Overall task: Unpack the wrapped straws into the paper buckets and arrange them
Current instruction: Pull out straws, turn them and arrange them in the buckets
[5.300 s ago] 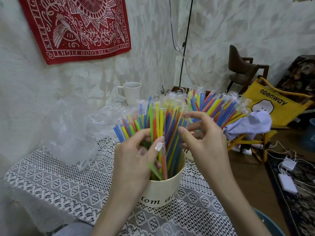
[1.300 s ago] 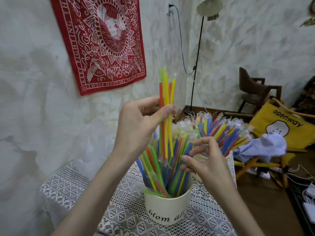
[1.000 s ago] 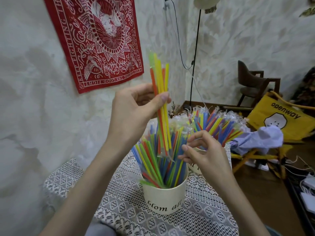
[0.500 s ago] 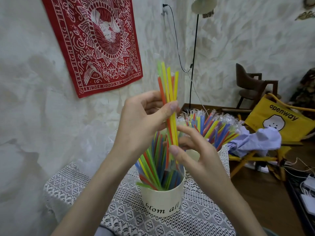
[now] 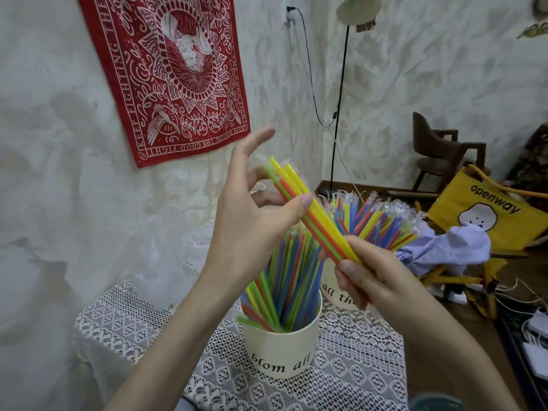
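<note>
A small bundle of yellow, orange and green straws (image 5: 308, 212) slants from upper left to lower right above the near cream paper bucket (image 5: 281, 351). My right hand (image 5: 373, 277) grips the bundle's lower end. My left hand (image 5: 252, 215) has its thumb on the bundle's middle, with the index finger stretched upward; a bit of clear wrapper shows at the bundle's top. The near bucket holds several unwrapped coloured straws (image 5: 287, 280). Behind it a second paper bucket (image 5: 332, 292) carries several wrapped straws (image 5: 376, 218), fanned out.
Both buckets stand on a lace tablecloth (image 5: 355, 366) over a small table beside a white wall with a red banner (image 5: 169, 69). To the right are a floor lamp pole (image 5: 338, 114), a dark chair (image 5: 439, 149), a yellow bag (image 5: 486, 209) and a blue cloth (image 5: 450, 247).
The bundle, held upright by my left hand a second ago, now tilts toward the right. My right hand rose from the bucket's straws and took hold of its lower end. My left fingers have loosened.
</note>
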